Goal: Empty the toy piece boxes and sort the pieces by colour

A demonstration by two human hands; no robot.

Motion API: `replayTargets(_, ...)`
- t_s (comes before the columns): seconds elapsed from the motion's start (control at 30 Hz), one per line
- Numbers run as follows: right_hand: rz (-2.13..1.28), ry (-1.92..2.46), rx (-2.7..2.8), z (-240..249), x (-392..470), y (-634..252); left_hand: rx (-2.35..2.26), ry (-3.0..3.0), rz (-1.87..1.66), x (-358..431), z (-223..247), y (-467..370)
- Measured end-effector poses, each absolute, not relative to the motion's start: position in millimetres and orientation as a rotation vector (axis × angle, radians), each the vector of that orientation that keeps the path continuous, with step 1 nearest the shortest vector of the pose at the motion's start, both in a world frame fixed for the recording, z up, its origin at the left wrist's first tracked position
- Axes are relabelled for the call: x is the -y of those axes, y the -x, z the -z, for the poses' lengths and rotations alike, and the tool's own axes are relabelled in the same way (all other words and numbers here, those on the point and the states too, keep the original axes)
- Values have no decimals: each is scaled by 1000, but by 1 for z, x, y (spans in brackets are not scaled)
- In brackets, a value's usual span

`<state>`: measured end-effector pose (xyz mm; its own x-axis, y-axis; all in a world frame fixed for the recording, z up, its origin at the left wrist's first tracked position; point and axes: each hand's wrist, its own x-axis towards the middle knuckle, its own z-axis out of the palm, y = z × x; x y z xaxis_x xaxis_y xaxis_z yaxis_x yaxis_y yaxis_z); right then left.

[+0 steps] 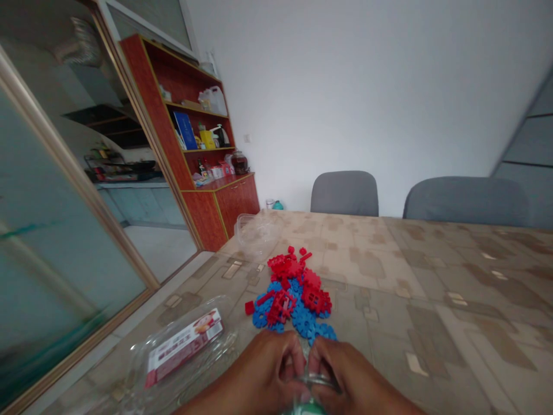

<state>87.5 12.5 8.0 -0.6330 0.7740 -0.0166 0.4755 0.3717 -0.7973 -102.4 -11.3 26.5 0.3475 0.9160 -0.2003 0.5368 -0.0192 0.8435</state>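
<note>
My left hand point(280, 366) and my right hand point(332, 366) meet at the table's near edge, with fingers curled inward and pressed together. Between them shows a thin silvery band point(320, 380), and just below it something green and blurred point(307, 408); what they belong to I cannot make out. Right beyond my fingertips lies a loose heap of plastic building pieces: blue toothed discs point(303, 320) and red pieces point(287, 268), some of them square frames. A single red block point(249, 308) rests at the heap's left side.
On the left lies a clear plastic lid point(185, 349) with a printed label. A clear plastic container point(258, 235) stands at the table's far left corner. The patterned tablecloth point(415, 300) stretches right. Two grey chairs point(344, 193) stand behind the table, and a wooden cabinet point(203, 199) farther left.
</note>
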Motion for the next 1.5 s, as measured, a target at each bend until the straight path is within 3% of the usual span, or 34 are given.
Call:
replayTargets(0.57, -1216, 1332, 2189, -22, -14, -80, -1373, -1718, -527, 17, -36, 101)
replayTargets(0.9, -1288, 1019, 2181, -21, -12, -87, -1388, -1655, -518, 19, -40, 94)
replayTargets(1.27, -1618, 1186, 2101, -42, -14, -88, -1354, -1653, -500, 18, -29, 100)
replayTargets(1.5, -1439, 1240, 2135, -19, -18, -86, -1374, -1580, -540, 17, -23, 94)
